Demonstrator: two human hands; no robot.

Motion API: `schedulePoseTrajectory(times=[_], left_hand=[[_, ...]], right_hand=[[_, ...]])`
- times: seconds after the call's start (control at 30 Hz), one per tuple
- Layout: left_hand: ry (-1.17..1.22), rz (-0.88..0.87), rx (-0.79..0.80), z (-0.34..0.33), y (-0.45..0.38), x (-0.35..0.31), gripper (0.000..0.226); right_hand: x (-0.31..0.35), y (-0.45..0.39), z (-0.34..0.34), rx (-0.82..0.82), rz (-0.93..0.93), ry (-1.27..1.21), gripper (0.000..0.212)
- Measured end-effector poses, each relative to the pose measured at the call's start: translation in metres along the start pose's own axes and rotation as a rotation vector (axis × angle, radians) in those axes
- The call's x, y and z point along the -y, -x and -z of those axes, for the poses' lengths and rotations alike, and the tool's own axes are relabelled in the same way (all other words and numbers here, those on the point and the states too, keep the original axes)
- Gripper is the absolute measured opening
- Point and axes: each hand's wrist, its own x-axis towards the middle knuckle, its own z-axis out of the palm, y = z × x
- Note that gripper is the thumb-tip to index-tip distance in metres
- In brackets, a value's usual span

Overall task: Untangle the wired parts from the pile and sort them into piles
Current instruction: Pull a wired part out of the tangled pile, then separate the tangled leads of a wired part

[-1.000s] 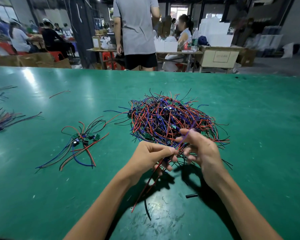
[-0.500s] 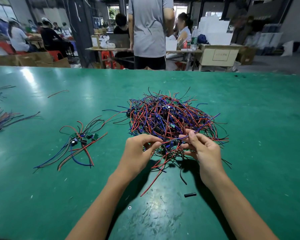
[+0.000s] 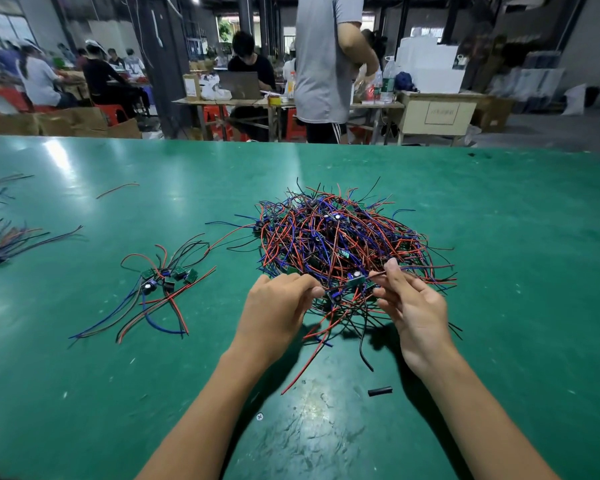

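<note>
Head view. Green tabletop fills the lower two thirds of the frame. Tangled pile of red, blue and black wired parts sits at centre, slightly right. Both hands work at the pile's near edge.

Left hand: fingers curled, grip pinching wires at the lower left edge of the pile. Right hand: thumb and forefinger pressed together on a dark wire leading to a small green board, which hangs between the two hands, just above the tabletop. Other fingers loosely curled. Several red and black wire ends trail from this spot toward the bottom of the frame.

Sorted pile lies left of centre, well apart from the tangle: a few small green boards clustered together, wires fanned out toward lower left.

More wires at the far left edge, partly cut off. One loose reddish wire in the upper left of the tabletop. Short black tube piece lies below the right hand, near the forearm.

Background: people at work benches, one person standing in a grey shirt, top centre.
</note>
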Motion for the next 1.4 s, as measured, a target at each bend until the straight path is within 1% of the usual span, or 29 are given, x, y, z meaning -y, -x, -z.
schedulePoseTrajectory(times=[0.07,0.13,0.27,0.33,0.47,0.53,0.63,0.73,0.8,0.83,0.9,0.93,0.97,1.03,1.07,1.1,1.17,1.23,1.27,1.33,1.37,1.4], left_hand=[[-0.059,-0.008,-0.005,0.0,-0.001,-0.002,0.017],[-0.058,-0.001,-0.003,0.002,-0.001,-0.003,0.016],[0.02,0.022,0.017,0.002,-0.001,-0.002,0.022],[0.057,0.027,0.026,0.002,0.0,-0.002,0.024],[0.156,0.035,-0.024,0.001,-0.001,-0.001,0.01],[0.208,0.068,-0.036,0.0,-0.001,0.001,0.009],[0.295,0.114,0.002,-0.002,-0.001,0.001,0.01],[0.3,0.159,0.015,-0.003,0.001,-0.001,0.024],[0.249,0.177,-0.003,-0.005,0.001,-0.001,0.034],[0.242,0.19,-0.013,-0.006,0.002,-0.001,0.035],[0.24,0.201,-0.043,-0.007,0.002,-0.001,0.033],[0.231,0.199,-0.058,-0.008,0.002,-0.002,0.032],[0.22,0.195,-0.069,-0.009,0.002,-0.002,0.029],[0.205,0.196,-0.08,-0.011,0.003,-0.001,0.024],[0.197,0.196,-0.081,-0.012,0.003,-0.001,0.023],[0.189,0.196,-0.081,-0.013,0.003,0.0,0.022],[0.18,0.204,-0.079,-0.014,0.003,0.001,0.022],[0.179,0.217,-0.072,-0.016,0.003,0.001,0.022],[0.172,0.222,-0.067,-0.017,0.003,0.001,0.022],[0.164,0.23,-0.053,-0.019,0.003,0.002,0.022],[0.165,0.236,-0.046,-0.02,0.004,0.003,0.02],[0.164,0.241,-0.036,-0.021,0.004,0.003,0.018]], right_hand=[[0.0,0.0,-0.001,0.005,0.002,-0.005,0.016],[0.001,0.0,-0.001,0.004,0.006,-0.009,0.016],[0.001,0.0,-0.001,-0.013,-0.001,-0.015,0.019],[0.0,-0.001,0.001,-0.021,-0.003,-0.02,0.016],[0.001,-0.004,0.004,0.0,-0.015,-0.038,0.01],[0.0,-0.004,0.005,0.015,-0.012,-0.004,0.012],[-0.002,-0.005,0.003,-0.045,0.061,0.021,0.012],[0.011,-0.016,0.01,-0.188,0.263,0.072,0.019],[0.032,-0.036,0.025,-0.324,0.394,0.192,0.024],[0.044,-0.05,0.036,-0.393,0.444,0.321,0.025],[0.068,-0.08,0.06,-0.481,0.497,0.711,0.03],[0.075,-0.095,0.072,-0.498,0.486,0.919,0.032],[0.078,-0.11,0.086,-0.482,0.441,1.122,0.033],[0.071,-0.125,0.111,-0.367,0.238,1.517,0.039],[0.063,-0.128,0.122,-0.296,0.127,1.675,0.045],[0.055,-0.129,0.132,-0.24,0.069,1.756,0.05],[0.043,-0.13,0.145,-0.208,0.076,1.783,0.056],[0.041,-0.131,0.143,-0.251,0.115,1.828,0.056],[0.042,-0.13,0.137,-0.297,0.174,1.86,0.053],[0.042,-0.124,0.121,-0.348,0.391,1.811,0.045],[0.039,-0.118,0.109,-0.301,0.498,1.718,0.039],[0.036,-0.108,0.095,-0.201,0.557,1.598,0.031]])
